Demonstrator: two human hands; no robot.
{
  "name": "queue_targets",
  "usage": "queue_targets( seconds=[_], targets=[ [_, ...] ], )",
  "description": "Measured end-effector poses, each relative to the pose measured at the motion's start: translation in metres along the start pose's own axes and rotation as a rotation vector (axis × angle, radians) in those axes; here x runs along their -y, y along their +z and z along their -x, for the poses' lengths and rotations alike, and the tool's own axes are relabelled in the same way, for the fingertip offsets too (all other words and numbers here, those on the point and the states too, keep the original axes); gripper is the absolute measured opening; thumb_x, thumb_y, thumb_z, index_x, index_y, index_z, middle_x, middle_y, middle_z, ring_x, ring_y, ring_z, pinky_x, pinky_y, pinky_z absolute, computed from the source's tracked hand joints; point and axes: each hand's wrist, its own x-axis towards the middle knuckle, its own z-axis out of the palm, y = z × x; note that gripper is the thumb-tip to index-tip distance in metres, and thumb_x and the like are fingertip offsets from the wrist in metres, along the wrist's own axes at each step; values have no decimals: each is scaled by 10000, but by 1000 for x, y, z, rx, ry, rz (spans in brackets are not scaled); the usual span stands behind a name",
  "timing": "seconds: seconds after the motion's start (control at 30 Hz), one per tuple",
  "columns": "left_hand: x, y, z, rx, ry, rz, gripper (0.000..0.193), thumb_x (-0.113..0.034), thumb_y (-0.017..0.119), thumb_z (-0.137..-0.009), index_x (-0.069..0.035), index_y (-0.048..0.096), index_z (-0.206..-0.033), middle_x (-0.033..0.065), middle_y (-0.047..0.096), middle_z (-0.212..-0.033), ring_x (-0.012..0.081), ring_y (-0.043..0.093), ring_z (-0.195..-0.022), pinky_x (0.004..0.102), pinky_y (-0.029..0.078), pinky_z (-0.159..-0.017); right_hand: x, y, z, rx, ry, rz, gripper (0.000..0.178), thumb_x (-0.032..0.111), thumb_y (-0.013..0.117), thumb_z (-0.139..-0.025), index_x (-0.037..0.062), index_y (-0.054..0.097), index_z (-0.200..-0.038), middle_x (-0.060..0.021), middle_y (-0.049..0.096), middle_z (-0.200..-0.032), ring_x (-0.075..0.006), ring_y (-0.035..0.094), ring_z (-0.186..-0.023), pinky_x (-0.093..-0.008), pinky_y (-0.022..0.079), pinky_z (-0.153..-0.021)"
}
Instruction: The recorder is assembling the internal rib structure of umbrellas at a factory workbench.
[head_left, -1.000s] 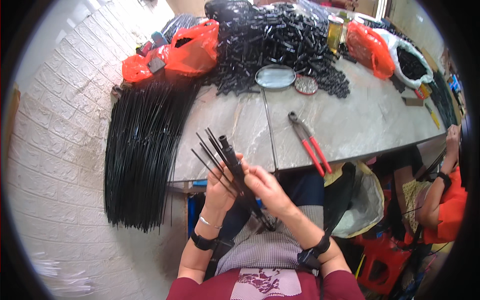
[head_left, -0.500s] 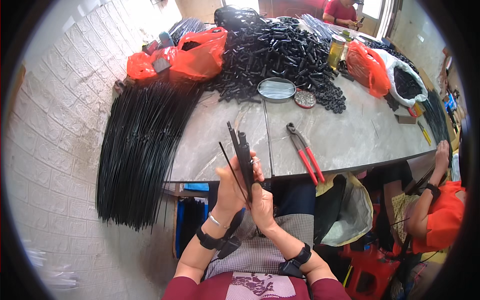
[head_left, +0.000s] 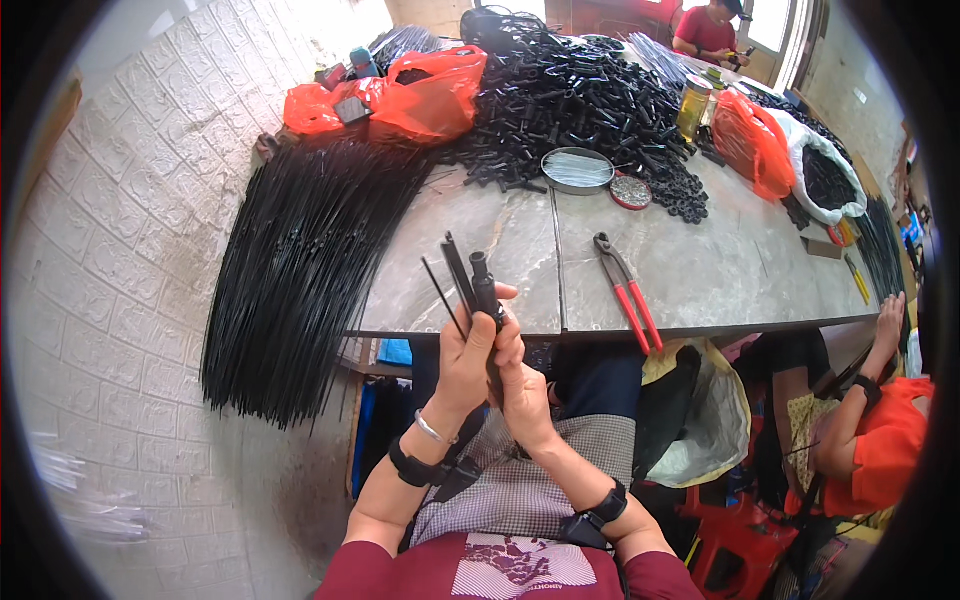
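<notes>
My left hand (head_left: pixel 466 362) is closed round a stepped black tube (head_left: pixel 484 287) and several thin black rods (head_left: pixel 459 270), its thumb pressed across them. One slimmer rod (head_left: pixel 437 288) sticks out apart from the rest, to the left. Lower down, my right hand (head_left: pixel 526 408) grips the bottom of the black tube, thumb upward. Both hands are in front of the table's near edge, above my lap. The lower ends of the pieces are hidden by my fingers. Red-handled pincers (head_left: pixel 628 290) lie on the table to the right of my hands.
Long black rods (head_left: pixel 300 270) overhang the table's left edge. Black tubular parts (head_left: pixel 570 100) are heaped behind a round tin of pale strips (head_left: pixel 578 172) and a small red-rimmed tin (head_left: pixel 630 190). Red bags (head_left: pixel 430 95) stand at the back. Co-workers sit at right (head_left: pixel 880 440) and far back (head_left: pixel 708 32).
My left hand has closed from spread fingers round the tube and rods, its thumb now across them. My right hand stays at the lower end. The view has shifted slightly.
</notes>
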Motion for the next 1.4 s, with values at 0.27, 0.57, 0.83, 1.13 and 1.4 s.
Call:
queue_targets(
  seconds=[0.27,0.57,0.83,1.13,1.4],
  targets=[
    [-32,-1,14,-30,76,-44,541,-453,466,-966,26,442,-1216,-8,465,-667,41,354,-480,204,285,-458,102,-18,-10,50,-417,335,424,2,709,-773,-6,551,-1166,-113,586,-1023,-165,616,-896,-295,507,-778],
    [-55,31,28,-71,110,-287,658,-516,521,-921,67,476,-1222,-18,546,-752,15,415,-598,161,314,-514,124,3,-7,163,-373,48,131,-57,649,-826,-22,532,-872,-62,600,-834,-141,668,-763,-249,573,-635],
    [-42,29,29,-88,175,-349,691,-550,517,-909,66,477,-1220,-13,543,-757,13,409,-585,160,319,-511,116,-4,-11,197,-286,51,216,-3,698,-807,-15,533,-945,-42,601,-831,-112,625,-750,-252,548,-655],
    [-25,11,18,-71,93,-355,686,-549,527,-899,49,484,-1234,-11,550,-765,8,396,-562,162,310,-489,100,-13,-28,42,-683,429,288,4,755,-739,-2,618,-993,-106,610,-946,-159,642,-738,-274,540,-630],
    [-14,-1,15,2,95,-311,587,-443,508,-940,40,465,-1269,-19,527,-786,22,409,-605,174,329,-526,100,-24,-36,41,-836,667,256,13,758,-707,-11,626,-925,-137,622,-867,-243,642,-691,-305,524,-564]
  ],
)
